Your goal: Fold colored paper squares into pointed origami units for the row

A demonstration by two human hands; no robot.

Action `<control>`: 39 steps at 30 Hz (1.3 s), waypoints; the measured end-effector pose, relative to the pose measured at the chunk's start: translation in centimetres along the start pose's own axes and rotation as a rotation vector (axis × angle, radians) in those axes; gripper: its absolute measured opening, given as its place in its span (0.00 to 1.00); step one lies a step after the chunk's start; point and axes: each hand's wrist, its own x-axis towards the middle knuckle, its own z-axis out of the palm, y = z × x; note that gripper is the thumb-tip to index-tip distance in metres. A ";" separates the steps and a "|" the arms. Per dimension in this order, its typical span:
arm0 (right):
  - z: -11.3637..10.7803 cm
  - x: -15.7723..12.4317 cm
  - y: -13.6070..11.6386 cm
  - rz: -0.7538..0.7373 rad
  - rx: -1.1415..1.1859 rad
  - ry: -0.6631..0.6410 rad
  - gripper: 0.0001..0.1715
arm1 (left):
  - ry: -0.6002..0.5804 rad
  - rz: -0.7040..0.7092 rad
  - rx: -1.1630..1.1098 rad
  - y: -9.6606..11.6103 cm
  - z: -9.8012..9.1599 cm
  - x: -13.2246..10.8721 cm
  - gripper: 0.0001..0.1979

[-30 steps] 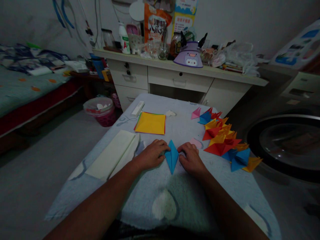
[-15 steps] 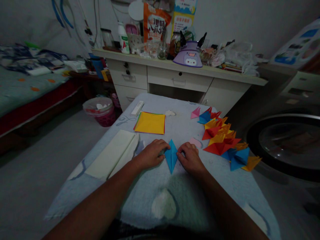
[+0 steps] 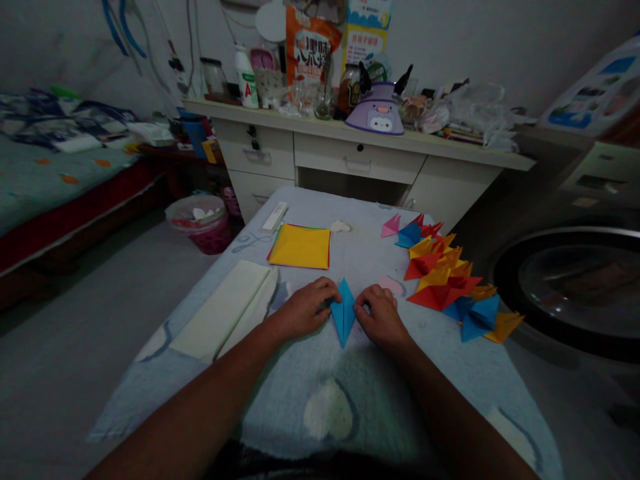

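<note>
A blue piece of folded origami paper point(image 3: 343, 319), shaped like a narrow diamond with a crease down its middle, lies on the cloth-covered table point(image 3: 300, 373) in front of me. My left hand point(image 3: 311, 308) pinches its left edge with curled fingers. At the opposite edge, my right hand point(image 3: 380, 315) has thumb and fingertips closed on the paper. Beyond my left hand is a stack of square coloured paper point(image 3: 301, 248), yellow on top. Several folded paper cranes point(image 3: 443, 288) in red, yellow, orange, blue and pink stand clustered along the table's right side.
A folded cream sheet point(image 3: 220, 310) lies left of my left forearm, and a small white box point(image 3: 275, 217) sits at the far left corner. Behind the table is a white desk point(image 3: 360, 157) with a purple visor point(image 3: 376, 110). A bin point(image 3: 200, 223) stands left; a washing machine point(image 3: 575, 220) stands right.
Both hands keep their places at the blue paper's edges. The central slit of the paper looks slightly flatter and more spread than before; otherwise little differs.
</note>
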 end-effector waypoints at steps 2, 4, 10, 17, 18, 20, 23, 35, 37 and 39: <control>0.0 0.0 0.0 0.001 0.007 0.003 0.06 | 0.022 0.002 -0.055 0.3 0.0 0.1 0.20; 0.0 0.0 0.0 -0.005 0.016 0.014 0.05 | 0.050 -0.030 -0.107 0.6 0.3 0.2 0.17; -0.2 0.0 -0.2 -0.010 0.057 0.014 0.05 | 0.208 -0.200 0.042 0.3 1.7 0.4 0.22; -0.1 0.1 0.1 -0.056 0.124 0.034 0.04 | 0.199 -0.310 0.271 0.3 1.9 0.4 0.09; 0.0 0.1 0.2 -0.065 0.133 0.034 0.04 | 0.194 -0.320 0.261 0.4 1.9 0.4 0.09; 0.1 0.3 0.3 -0.079 0.155 0.029 0.04 | 0.193 -0.324 0.226 0.6 1.8 0.5 0.08; 0.1 0.4 0.4 -0.095 0.198 0.039 0.04 | 0.188 -0.277 0.151 0.9 1.7 0.6 0.06; 0.5 0.2 0.1 -0.029 0.784 0.068 0.06 | 0.287 -0.327 -0.527 1.5 2.0 0.7 0.11; 0.6 0.2 -0.2 0.058 0.932 0.060 0.10 | 0.332 -0.316 -0.630 1.5 2.1 0.8 0.13; 0.6 0.2 -0.4 0.139 1.048 0.049 0.19 | 0.361 -0.308 -0.701 1.5 2.2 0.9 0.14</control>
